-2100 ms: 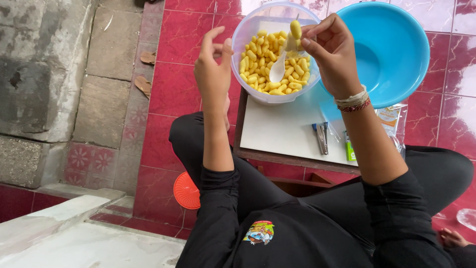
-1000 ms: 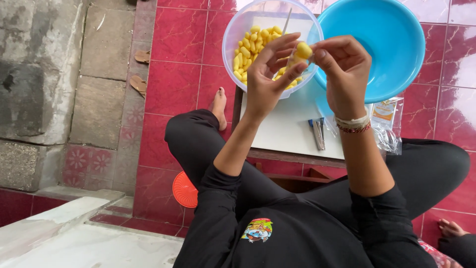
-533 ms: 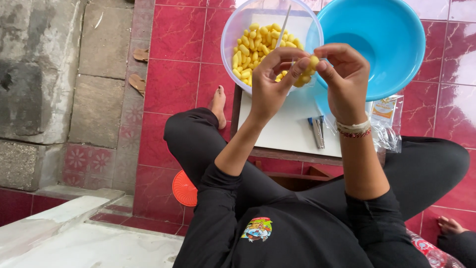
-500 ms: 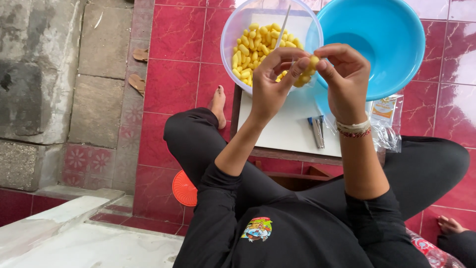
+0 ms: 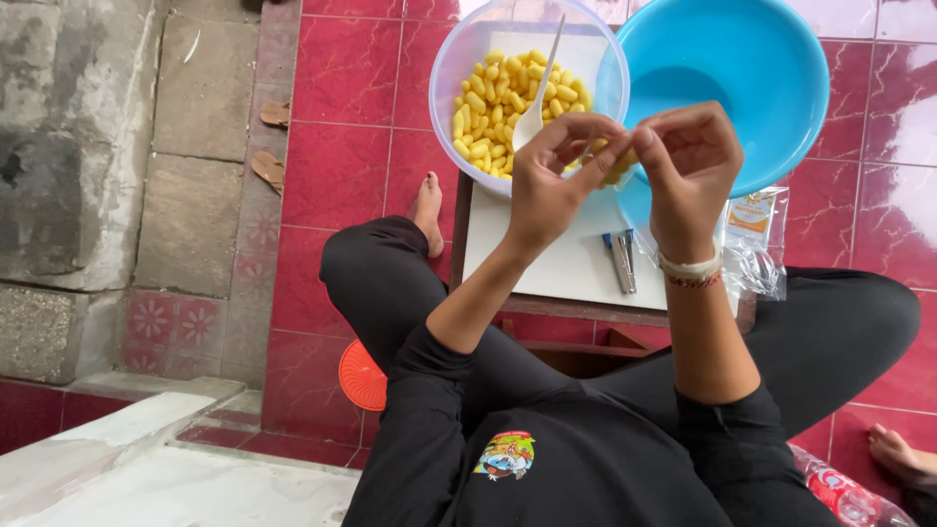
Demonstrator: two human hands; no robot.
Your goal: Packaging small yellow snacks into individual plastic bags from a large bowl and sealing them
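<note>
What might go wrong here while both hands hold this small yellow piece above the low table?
Held only by the fingertips of the left hand and right hand, the small yellow piece could slip onto the white board. The white plastic spoon leaning in the clear plastic bowl might tip out.

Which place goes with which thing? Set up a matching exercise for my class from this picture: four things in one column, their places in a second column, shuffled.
Things
1. white plastic spoon
2. small yellow piece
3. blue basin
4. orange round lid

Places
A. on the red floor tiles, beside the person's leg
B. standing in the clear bowl of yellow pieces
C. pinched between the left hand and the right hand
D. to the right of the clear bowl, behind the right hand

Pairs: 1-B, 2-C, 3-D, 4-A
</note>
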